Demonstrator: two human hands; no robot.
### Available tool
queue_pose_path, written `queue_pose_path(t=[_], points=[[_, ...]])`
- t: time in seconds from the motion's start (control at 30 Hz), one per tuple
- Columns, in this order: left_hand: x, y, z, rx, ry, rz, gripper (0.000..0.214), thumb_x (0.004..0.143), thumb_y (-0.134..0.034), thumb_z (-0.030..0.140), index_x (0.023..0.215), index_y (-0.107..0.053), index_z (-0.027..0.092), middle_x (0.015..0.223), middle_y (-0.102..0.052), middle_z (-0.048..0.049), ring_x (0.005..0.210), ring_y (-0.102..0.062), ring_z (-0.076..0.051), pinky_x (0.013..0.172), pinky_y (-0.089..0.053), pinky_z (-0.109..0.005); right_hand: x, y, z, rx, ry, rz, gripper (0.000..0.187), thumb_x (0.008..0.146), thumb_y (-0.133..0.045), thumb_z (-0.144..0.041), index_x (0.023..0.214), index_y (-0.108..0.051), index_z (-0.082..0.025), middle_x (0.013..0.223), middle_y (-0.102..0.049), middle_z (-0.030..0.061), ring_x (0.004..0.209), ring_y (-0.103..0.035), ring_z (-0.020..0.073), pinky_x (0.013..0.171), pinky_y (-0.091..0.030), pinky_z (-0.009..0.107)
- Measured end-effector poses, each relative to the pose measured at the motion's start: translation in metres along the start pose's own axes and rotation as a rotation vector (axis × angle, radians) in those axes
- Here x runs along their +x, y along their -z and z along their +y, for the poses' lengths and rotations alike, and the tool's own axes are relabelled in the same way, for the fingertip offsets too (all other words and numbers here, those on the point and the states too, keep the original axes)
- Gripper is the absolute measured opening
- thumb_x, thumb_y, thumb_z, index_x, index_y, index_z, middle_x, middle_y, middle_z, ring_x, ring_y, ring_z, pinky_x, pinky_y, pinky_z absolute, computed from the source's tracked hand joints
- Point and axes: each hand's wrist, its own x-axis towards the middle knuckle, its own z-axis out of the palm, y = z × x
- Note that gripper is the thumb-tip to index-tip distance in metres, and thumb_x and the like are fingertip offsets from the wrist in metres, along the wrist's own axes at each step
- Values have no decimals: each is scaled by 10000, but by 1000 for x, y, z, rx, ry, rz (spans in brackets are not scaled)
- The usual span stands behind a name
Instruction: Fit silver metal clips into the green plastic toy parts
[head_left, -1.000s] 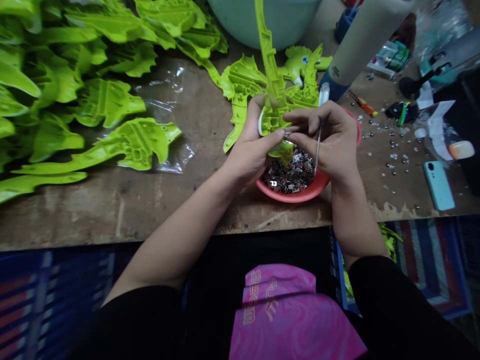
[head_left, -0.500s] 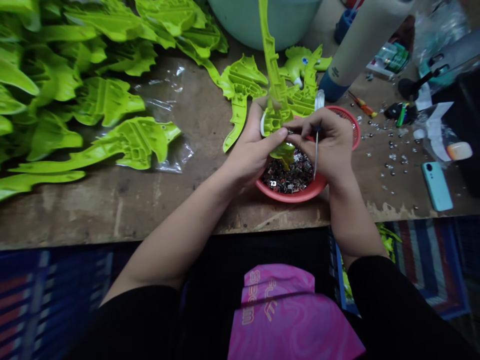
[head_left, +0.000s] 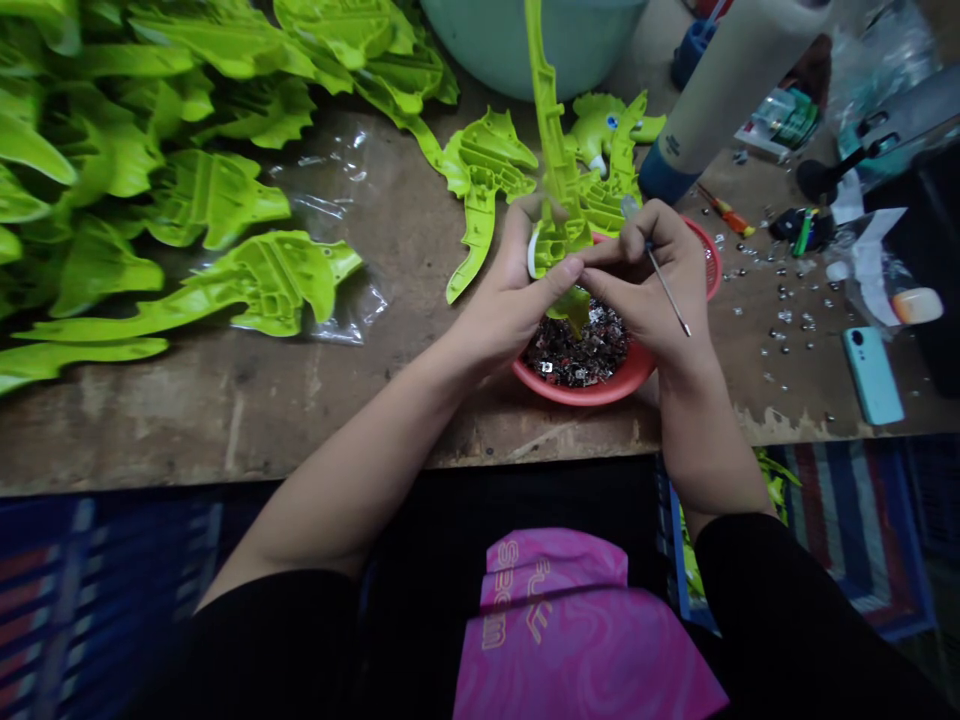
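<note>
A wooden worktop carries a heap of lime-green plastic toy dinosaur shells on the left, some lying on a clear plastic bag. A teal basin stands at the far edge, and a cream tube with a blue end lies to the right. Metal studs are scattered beside a pale blue phone. A red bowl of dark, glittering bits sits near the front edge.

Above the bowl, the left hand has its fingers curled closed around the long green shell, which stands upright. The right hand has its fingers bent inward, gripping a thin steel pick, and its forefinger touches the left thumb.
</note>
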Motion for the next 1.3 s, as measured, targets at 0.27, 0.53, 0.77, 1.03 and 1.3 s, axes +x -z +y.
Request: queue_pose_path(t=[0.27, 0.53, 0.77, 1.03, 1.3], points=[[1, 1, -3, -70, 36, -51, 724, 760, -1017, 576, 1248, -545, 324, 1186, -607, -26, 1080, -680, -226, 939, -587, -354, 3, 8, 8, 7, 30, 24, 699, 776, -939, -732, 931, -415, -298, 993, -798, -55, 993, -830, 204, 959, -730, 462], [2, 10, -1, 129, -83, -130, 612, 817, -968, 571, 1218, -586, 309, 1246, -595, -49, 1118, -644, -250, 1020, -579, -398, -1, -1, 1, -27, 2, 103, 714, 817, -904, -749, 897, -350, -306, 848, -715, -61, 829, -745, 195, 987, -679, 499], [0, 10, -4, 236, -170, -83, 552, 865, -920, 589, 1229, -617, 307, 1293, -587, -68, 1244, -622, -288, 1197, -524, -477, -5, -9, 0, 28, -62, 94, 712, 844, -851, -758, 895, -297, -314, 840, -676, -40, 768, -661, 215, 776, -635, 451], [-5, 10, -7, 205, -177, -68, 513, 895, -923, 530, 1245, -610, 324, 1311, -572, -73, 1366, -596, -308, 1240, -526, -511, -6, -10, 2, -40, 3, 101, 650, 930, -798, -704, 865, -291, -302, 846, -637, -29, 870, -690, 223, 1016, -660, 544], [-1, 21, -27, 314, -384, -170, 598, 963, -856, 536, 1427, -504, 400, 1401, -540, -73, 1345, -639, -314, 1178, -566, -553, -7, -14, -15, -2, -50, 172, 675, 883, -871, -666, 816, -316, -289, 827, -650, -38, 936, -729, 214, 1209, -588, 590]])
